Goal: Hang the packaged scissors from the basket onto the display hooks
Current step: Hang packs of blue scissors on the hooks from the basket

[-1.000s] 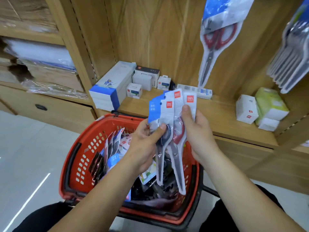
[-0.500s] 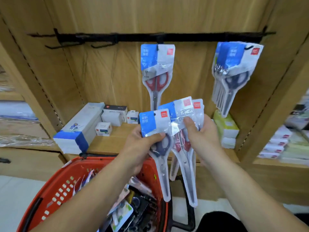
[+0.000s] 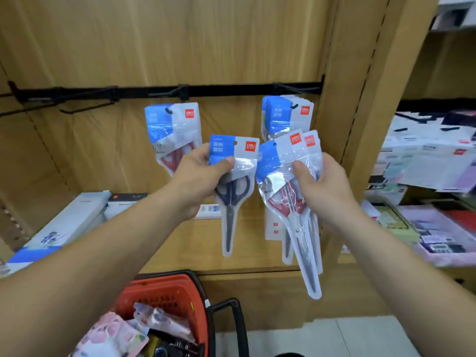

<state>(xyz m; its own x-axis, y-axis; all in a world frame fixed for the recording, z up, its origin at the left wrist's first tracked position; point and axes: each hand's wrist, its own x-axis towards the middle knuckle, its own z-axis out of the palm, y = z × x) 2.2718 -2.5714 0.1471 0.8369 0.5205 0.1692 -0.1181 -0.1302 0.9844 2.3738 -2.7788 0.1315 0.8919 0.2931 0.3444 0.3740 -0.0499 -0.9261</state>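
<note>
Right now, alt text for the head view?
A person's left hand holds one blue-handled scissors pack and the right hand several red-handled scissors packs, before a black hook rail with hung packs on two hooks; a red basket sits below.

Two left hooks (image 3: 85, 108) on the rail (image 3: 231, 89) project bare, with open panel (image 3: 103, 155) below. The blue-handled pack (image 3: 231, 181) and red-handled packs (image 3: 280, 202) front the hung pack (image 3: 171, 130) and hung stack (image 3: 283, 117). A wooden upright (image 3: 334, 112) stands just beside the stack.
</note>
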